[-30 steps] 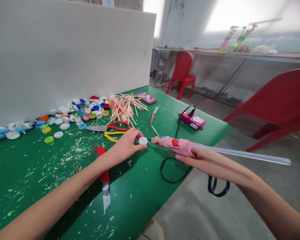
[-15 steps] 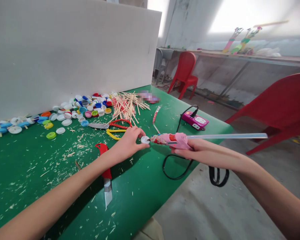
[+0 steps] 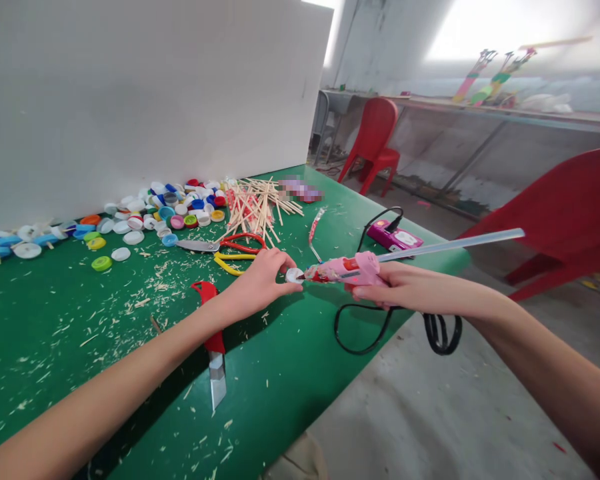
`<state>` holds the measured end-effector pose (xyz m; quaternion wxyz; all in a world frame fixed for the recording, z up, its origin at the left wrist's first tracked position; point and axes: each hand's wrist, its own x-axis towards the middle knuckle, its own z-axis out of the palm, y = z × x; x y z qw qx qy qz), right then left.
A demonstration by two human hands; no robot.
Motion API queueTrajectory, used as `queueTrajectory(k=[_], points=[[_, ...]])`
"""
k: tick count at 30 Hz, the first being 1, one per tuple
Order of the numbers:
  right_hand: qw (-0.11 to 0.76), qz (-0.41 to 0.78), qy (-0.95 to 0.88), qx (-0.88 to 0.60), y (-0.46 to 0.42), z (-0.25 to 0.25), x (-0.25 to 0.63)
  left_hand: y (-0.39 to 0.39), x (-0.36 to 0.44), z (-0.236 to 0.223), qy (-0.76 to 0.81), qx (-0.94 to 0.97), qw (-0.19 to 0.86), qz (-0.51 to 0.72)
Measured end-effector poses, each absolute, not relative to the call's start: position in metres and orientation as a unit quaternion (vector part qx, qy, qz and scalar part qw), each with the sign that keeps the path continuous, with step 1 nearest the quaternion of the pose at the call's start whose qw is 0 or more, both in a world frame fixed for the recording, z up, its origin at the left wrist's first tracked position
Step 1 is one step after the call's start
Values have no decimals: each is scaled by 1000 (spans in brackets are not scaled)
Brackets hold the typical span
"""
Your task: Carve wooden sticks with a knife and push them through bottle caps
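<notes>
Between the thumb and fingers of my left hand (image 3: 264,279) is a white bottle cap (image 3: 294,275), held above the table. My right hand (image 3: 395,285) is wrapped round a pink hot glue gun (image 3: 363,268), whose nozzle points left and meets the cap. A long clear glue stick (image 3: 455,244) sticks out of the gun's back, slanting up to the right. Just beyond my left hand lie scissors (image 3: 237,243) with one red and one yellow handle. A red utility knife (image 3: 211,320) with its blade out lies under my left forearm.
Many coloured bottle caps (image 3: 166,213) and a heap of thin wooden sticks (image 3: 260,203) lie along a white board (image 3: 145,100). A purple power strip (image 3: 394,237) sits near the green table's (image 3: 280,373) right edge. The black cord (image 3: 337,333) loops below the gun. Red chairs (image 3: 375,137) stand beyond.
The back of the glue gun has tilted up, lifting the far end of the glue stick. The nozzle stays at the cap in my left hand. The whole view has shifted slightly.
</notes>
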<state>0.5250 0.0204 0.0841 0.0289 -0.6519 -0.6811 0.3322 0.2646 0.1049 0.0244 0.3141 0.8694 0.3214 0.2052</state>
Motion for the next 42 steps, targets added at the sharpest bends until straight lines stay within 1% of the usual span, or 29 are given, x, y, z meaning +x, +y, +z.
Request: queueTrajectory(k=[3,10,17,24,34,42], points=[[8,380,-672,-635,22,86,525,104,265,24,324,866,315,213],[6,343,-669,-659,21,88,520,102,265,26,333,861,314,222],[13,371,-671,-642,24,82,520,99,262,28,340,852,330,223],[9,363,-671,-647,25,79,522,100,262,26,341,853,326,225],[25,369,-667,-647,25,80,522,100,260,24,342,845,340,231],[47,418,-652,-631,20,83,517,100,261,24,344,842,347,230]])
